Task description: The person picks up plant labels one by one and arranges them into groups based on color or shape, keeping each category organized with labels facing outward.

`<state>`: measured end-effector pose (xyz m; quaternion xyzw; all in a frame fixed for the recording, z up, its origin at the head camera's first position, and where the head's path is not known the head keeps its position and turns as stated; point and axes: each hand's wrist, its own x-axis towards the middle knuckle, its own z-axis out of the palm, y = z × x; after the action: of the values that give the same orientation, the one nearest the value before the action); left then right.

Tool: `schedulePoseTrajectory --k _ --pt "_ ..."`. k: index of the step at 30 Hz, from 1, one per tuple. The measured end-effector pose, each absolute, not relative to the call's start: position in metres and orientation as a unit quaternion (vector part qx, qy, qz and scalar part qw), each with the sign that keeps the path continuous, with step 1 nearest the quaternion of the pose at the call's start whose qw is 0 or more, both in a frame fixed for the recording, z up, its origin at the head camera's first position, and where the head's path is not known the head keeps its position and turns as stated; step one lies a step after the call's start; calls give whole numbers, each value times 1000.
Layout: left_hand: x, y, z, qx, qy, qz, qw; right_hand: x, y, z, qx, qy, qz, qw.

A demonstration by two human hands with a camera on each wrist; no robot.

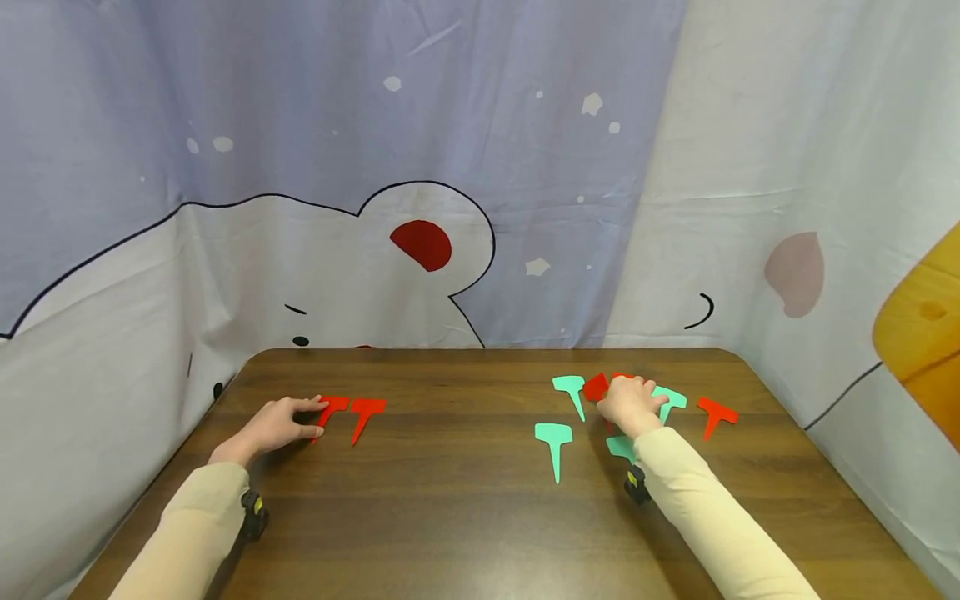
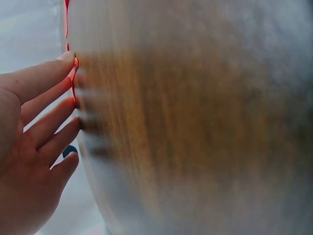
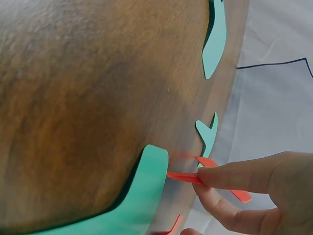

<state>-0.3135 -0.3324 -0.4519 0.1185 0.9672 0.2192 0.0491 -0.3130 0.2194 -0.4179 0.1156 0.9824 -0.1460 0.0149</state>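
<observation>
The right hand (image 1: 630,406) hides parts of 2 red tags (image 1: 596,387), the right sleeve (image 1: 708,508) covers part of 1 green tag (image 1: 620,447), the head view's bottom edge cuts off both sleeves, and the left wrist view blurs the bench (image 2: 195,122).

I see a smooth wood-grain bench (image 1: 420,492), faintly glossy at lower centre. The red tags (image 1: 367,407) and green tags (image 1: 553,433) look like smooth, matt plastic to me; the curtain (image 1: 525,158) across the top is creased, matt cloth.
</observation>
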Motion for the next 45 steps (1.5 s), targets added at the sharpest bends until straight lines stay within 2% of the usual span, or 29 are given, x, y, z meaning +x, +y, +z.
schedulePoseTrajectory --k 19,45 --pt "-312 -332 -451 119 966 225 49 -315 220 -409 116 973 -198 38" --pt "-313 -331 -450 119 967 221 53 -315 165 -405 47 964 -259 -19"
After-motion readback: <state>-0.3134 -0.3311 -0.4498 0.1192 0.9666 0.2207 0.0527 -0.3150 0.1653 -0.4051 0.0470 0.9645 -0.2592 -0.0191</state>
